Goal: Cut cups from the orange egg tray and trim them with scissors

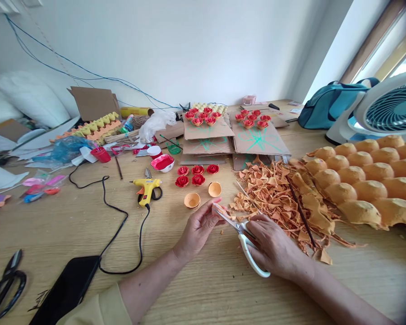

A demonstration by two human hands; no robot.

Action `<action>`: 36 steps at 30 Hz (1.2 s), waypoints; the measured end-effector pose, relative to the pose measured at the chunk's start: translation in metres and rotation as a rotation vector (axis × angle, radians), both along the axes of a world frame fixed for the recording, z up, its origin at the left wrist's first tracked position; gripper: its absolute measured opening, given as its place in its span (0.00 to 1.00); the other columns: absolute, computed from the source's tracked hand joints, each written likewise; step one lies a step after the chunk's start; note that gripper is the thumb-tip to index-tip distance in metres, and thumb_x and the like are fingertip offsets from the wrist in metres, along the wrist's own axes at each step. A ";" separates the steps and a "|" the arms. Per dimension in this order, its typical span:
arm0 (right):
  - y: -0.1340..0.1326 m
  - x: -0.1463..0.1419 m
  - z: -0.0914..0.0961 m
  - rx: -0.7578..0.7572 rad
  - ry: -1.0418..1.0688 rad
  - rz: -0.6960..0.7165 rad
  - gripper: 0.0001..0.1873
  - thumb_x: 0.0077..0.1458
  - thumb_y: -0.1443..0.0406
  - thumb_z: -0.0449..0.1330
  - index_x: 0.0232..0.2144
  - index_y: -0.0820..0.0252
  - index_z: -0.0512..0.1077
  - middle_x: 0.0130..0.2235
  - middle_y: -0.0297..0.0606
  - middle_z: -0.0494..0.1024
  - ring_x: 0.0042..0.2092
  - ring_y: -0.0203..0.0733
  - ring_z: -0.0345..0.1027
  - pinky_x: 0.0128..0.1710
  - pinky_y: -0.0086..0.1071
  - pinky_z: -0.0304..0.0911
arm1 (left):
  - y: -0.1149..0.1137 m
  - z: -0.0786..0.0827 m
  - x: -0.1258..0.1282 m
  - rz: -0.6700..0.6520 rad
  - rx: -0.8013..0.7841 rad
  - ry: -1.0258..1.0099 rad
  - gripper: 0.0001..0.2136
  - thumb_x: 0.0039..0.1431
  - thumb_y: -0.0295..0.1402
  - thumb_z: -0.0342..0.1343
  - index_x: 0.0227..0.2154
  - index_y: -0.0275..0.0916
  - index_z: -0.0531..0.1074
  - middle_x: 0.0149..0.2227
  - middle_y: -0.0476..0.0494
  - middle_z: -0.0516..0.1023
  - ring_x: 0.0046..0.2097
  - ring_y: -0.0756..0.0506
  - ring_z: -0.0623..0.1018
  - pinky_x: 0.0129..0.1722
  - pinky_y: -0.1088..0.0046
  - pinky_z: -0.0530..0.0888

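Note:
My left hand (199, 228) pinches a small orange piece of egg carton (222, 209), partly hidden by the fingers. In my right hand (274, 243) are white-handled scissors (252, 255), their blades lying against that piece. Just beyond my left hand sit two trimmed orange egg-carton cups, one (192, 201) nearer and one (214, 189) a little farther right. Behind them stand several red painted roses (198, 169). To the right of the blades spreads a heap of orange carton scraps (267, 189).
A yellow glue gun (146, 188) with a black cord lies left of the cups. Orange egg trays (365, 176) fill the right side, near a white fan (385, 108). Cardboard sheets (260, 140) hold more red roses. Black scissors (6, 284) and a phone (67, 289) lie front left.

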State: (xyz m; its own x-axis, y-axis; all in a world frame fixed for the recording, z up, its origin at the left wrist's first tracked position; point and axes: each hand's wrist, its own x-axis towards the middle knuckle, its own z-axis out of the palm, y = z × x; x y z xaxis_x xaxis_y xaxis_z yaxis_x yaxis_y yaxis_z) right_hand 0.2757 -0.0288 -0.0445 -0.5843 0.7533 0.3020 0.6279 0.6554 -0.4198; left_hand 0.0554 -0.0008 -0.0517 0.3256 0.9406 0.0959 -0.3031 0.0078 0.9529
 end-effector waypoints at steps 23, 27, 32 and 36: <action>-0.002 -0.005 0.006 0.028 -0.034 -0.061 0.11 0.57 0.65 0.56 0.28 0.55 0.55 0.27 0.29 0.64 0.28 0.37 0.57 0.49 0.41 0.55 | -0.006 0.000 0.004 -0.058 0.043 0.057 0.21 0.64 0.37 0.56 0.58 0.42 0.67 0.50 0.41 0.78 0.50 0.43 0.79 0.49 0.66 0.78; -0.003 -0.005 0.006 0.027 -0.014 -0.030 0.12 0.59 0.66 0.54 0.27 0.54 0.53 0.26 0.30 0.64 0.28 0.38 0.56 0.45 0.39 0.57 | -0.006 -0.003 0.003 -0.052 0.054 0.048 0.21 0.63 0.37 0.57 0.59 0.42 0.67 0.50 0.41 0.78 0.51 0.42 0.79 0.51 0.64 0.78; -0.004 -0.005 0.008 0.033 0.016 -0.012 0.12 0.61 0.66 0.52 0.27 0.54 0.53 0.25 0.32 0.65 0.31 0.41 0.60 0.41 0.36 0.59 | -0.005 -0.006 0.001 -0.004 0.109 0.083 0.23 0.63 0.37 0.56 0.60 0.42 0.65 0.52 0.39 0.76 0.52 0.41 0.77 0.52 0.63 0.77; -0.005 -0.004 0.007 0.034 0.002 -0.014 0.13 0.61 0.66 0.52 0.26 0.54 0.53 0.24 0.32 0.66 0.30 0.40 0.59 0.37 0.34 0.59 | -0.003 -0.007 -0.001 0.072 0.200 0.149 0.22 0.62 0.35 0.57 0.59 0.44 0.66 0.53 0.40 0.74 0.52 0.43 0.77 0.52 0.65 0.76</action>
State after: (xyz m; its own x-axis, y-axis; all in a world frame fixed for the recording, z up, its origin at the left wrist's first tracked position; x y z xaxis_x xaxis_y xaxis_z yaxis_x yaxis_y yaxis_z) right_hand 0.2713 -0.0335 -0.0371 -0.5728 0.7507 0.3291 0.6363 0.6603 -0.3989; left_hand 0.0542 -0.0041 -0.0584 0.2829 0.9291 0.2384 -0.1519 -0.2020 0.9675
